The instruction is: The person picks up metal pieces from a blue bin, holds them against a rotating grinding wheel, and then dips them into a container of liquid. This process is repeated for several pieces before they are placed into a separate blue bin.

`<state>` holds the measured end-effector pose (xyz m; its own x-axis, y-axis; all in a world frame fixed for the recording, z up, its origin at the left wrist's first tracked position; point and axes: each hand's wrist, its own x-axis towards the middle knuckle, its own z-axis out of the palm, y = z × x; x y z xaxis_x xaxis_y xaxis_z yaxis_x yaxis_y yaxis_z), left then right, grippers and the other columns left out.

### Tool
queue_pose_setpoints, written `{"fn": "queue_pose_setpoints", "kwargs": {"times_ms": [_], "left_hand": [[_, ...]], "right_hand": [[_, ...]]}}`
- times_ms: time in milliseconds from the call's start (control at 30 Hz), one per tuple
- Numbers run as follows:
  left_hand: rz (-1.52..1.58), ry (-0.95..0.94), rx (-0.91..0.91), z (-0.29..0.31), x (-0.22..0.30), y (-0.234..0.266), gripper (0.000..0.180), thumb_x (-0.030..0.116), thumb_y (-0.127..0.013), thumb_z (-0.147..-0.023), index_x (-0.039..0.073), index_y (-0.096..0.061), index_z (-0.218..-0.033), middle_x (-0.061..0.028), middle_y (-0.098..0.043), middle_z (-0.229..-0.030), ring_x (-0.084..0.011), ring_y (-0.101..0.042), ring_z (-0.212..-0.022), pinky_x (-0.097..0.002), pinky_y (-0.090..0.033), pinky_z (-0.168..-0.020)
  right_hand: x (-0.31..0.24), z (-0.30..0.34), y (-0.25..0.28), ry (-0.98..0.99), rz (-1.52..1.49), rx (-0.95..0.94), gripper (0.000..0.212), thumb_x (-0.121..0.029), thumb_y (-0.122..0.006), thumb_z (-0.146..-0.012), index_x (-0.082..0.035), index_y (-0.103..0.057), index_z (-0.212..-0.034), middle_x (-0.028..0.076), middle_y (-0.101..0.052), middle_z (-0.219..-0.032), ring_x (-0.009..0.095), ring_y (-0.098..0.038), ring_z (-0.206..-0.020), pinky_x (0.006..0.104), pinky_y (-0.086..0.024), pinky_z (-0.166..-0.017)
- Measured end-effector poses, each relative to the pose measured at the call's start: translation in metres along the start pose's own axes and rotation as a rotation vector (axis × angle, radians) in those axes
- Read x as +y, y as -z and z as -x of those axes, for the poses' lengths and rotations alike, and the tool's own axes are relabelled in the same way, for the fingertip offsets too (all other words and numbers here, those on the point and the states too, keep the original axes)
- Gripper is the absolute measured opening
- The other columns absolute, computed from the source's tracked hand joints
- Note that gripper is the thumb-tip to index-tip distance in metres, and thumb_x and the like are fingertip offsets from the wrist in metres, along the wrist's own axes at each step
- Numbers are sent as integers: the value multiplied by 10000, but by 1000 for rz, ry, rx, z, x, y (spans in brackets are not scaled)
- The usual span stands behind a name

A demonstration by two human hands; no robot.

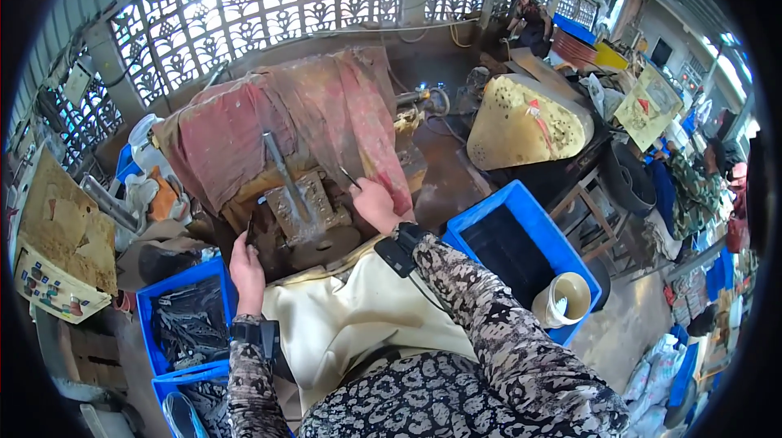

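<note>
My right hand is closed on a thin dark strip that points up and to the left, beside a red cloth cover. To the left, my left hand is raised near the machine's edge, its fingers closed on a small dark piece whose kind I cannot make out. Between my hands is a wet, muddy machine bed with a metal block. A metal pipe slants down to it. A pale apron covers my lap.
Blue crates of dark thin pieces stand at my left. At my right another blue crate has a dark inside and a cream bucket at its near corner. Beyond stands a yellowed machine cover. A person is at the far right.
</note>
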<state>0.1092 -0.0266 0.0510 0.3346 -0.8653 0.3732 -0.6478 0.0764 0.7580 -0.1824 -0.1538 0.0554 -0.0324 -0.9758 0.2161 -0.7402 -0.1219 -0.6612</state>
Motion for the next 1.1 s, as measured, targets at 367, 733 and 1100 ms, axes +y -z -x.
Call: {"fn": "queue_pose_setpoints", "kwargs": {"times_ms": [367,733,1100], "left_hand": [[-221,-177,-11,9,16,-11,494,-62,-500,-771,132,-589,-1217,-159,-613,-1045,-355,-608,-949,-420,-501,-816],[-342,-166,30,21,17,-7,339,-24,-537,-746,125,-661,-1024,-123,-611,-910,-347,-623,-825,-432,-514,-701],[-333,-168,-2,37,39,-22,269,-35,-515,-783,73,-661,-982,-160,-586,-857,-373,-587,-801,-433,-484,-689]], "right_hand": [[-156,-77,1,285,-52,125,447,-420,-617,-860,-54,-617,-1116,190,-675,-1005,365,-638,-960,450,-503,-821],[-201,-71,-10,410,167,-61,445,-449,-579,-879,-55,-569,-1085,191,-678,-881,394,-650,-843,495,-510,-719],[-180,-83,-6,481,168,86,241,-283,-550,-899,-47,-598,-909,161,-673,-772,348,-664,-783,490,-498,-656]]}}
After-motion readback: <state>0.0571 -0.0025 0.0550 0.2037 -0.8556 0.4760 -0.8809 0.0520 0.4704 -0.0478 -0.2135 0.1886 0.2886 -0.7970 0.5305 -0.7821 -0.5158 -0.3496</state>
